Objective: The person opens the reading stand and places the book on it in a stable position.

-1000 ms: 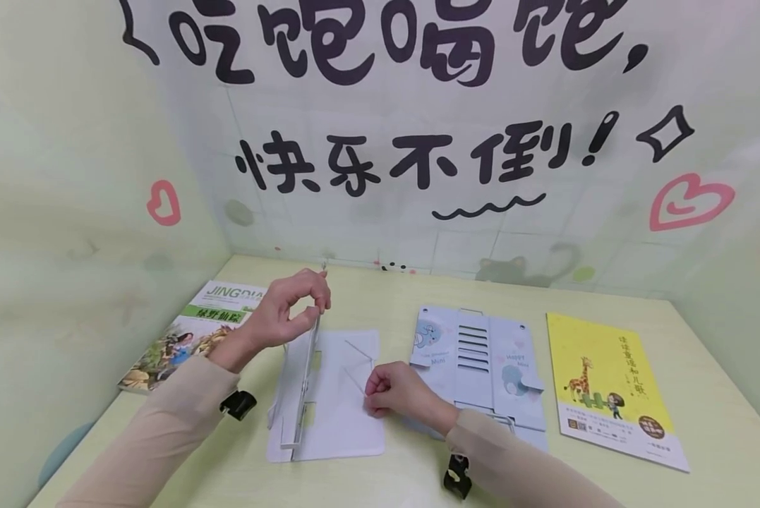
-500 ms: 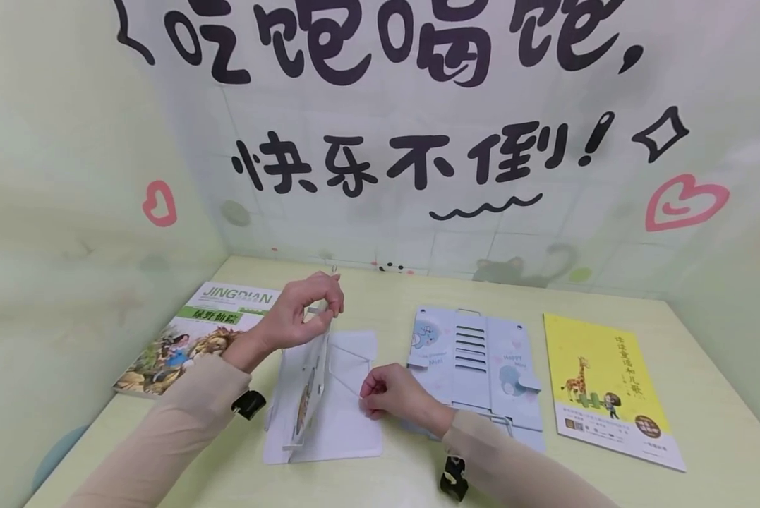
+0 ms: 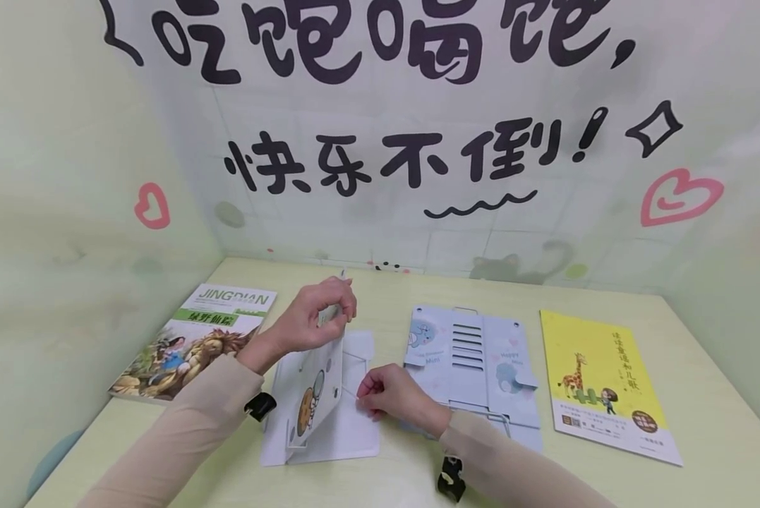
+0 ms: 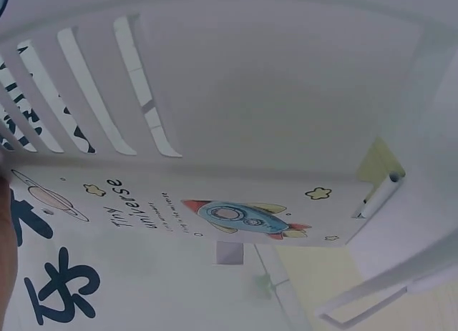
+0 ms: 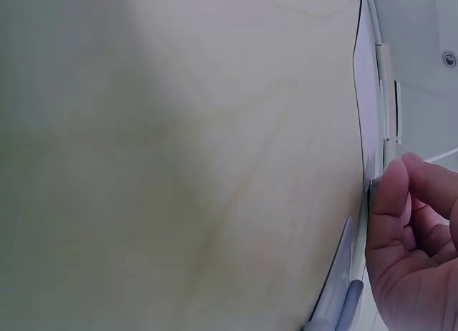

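Observation:
A white book stand stands unfolded on the table, its panel (image 3: 329,377) raised above its flat base (image 3: 354,448). My left hand (image 3: 316,314) pinches the panel's top edge. Seen in the left wrist view, the panel (image 4: 279,81) has long slots, and a printed flap (image 4: 157,209) with a rocket runs below them. Low at the base's right side, my right hand (image 3: 395,395) pinches the thin wire support (image 5: 440,154), with thumb and fingertips together. The wire's end is hidden inside the fingers.
A second book stand, light blue (image 3: 478,381), lies flat to the right of the white one. A yellow book (image 3: 602,381) lies at the far right. At the left, partly behind my left sleeve, is a picture-cover book (image 3: 189,346). A printed curtain (image 3: 367,233) closes off the back.
My left hand has swung the panel up and to the right, so its printed face now shows. My right hand stays at the wire on the base.

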Motion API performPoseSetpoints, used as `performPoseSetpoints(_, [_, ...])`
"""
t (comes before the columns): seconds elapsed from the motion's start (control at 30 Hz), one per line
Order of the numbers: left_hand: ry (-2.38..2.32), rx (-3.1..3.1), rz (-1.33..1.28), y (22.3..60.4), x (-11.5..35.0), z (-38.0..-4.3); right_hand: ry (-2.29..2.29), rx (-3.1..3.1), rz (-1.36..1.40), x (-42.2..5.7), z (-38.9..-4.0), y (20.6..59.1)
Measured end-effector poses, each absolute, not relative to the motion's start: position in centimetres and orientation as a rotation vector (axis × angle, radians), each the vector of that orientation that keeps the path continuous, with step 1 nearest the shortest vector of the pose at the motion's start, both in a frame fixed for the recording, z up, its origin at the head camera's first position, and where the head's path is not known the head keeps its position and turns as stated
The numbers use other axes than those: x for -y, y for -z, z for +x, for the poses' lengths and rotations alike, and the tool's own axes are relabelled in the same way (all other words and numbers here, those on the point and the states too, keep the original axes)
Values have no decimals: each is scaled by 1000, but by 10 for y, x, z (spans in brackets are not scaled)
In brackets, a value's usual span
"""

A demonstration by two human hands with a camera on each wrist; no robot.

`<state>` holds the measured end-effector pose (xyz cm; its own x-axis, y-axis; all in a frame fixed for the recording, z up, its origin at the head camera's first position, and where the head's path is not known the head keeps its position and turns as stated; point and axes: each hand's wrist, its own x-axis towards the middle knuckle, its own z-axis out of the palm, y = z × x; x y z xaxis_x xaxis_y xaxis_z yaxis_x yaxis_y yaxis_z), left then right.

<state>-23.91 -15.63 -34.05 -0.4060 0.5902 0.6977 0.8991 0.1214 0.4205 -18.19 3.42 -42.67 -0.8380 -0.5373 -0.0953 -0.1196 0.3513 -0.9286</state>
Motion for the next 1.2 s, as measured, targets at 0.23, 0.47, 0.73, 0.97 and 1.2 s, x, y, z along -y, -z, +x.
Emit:
performPoseSetpoints(0.23, [1179,2057,-1435,342,155,-239,1407,-2296,-572,-35,-182,428])
performPoseSetpoints(0.47, [1207,2083,-1440,345,152,-239,1363,-2320,-571,-35,-181,429])
performPoseSetpoints(0.73, [1191,2091,-1443,349,146,-240,1368,-2307,-545,-34,-180,428])
performPoseSetpoints(0.97, [1177,2086,-1449,349,144,-241,1376,-2308,-548,-35,-180,428])
performPoseSetpoints(1.2, [1183,2080,-1456,349,142,-241,1371,-2310,-539,-36,-180,428])
